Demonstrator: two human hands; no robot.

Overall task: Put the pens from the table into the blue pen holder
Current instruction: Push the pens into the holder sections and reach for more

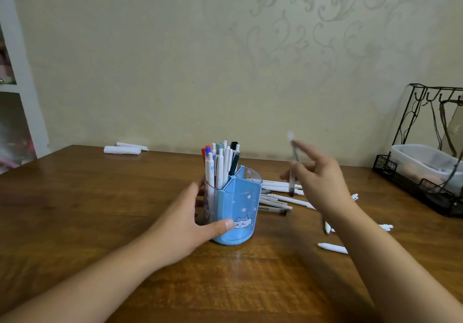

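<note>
Head view: the left hand (185,225) grips the blue pen holder (238,207) at table centre, thumb across its front, fingers wrapped behind. At the holder's 3 o'clock, the right hand (318,174) pinches a blurred clear pen (292,172) upright above loose white pens (280,195) lying on the wooden table (100,210).

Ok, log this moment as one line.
left hand: steadying blue pen holder | right hand: holding pen upright | loose pens: on table

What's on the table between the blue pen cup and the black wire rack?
In the head view, loose white pens lie scattered on the brown wooden table between the blue plastic pen holder and the black wire rack.
</note>
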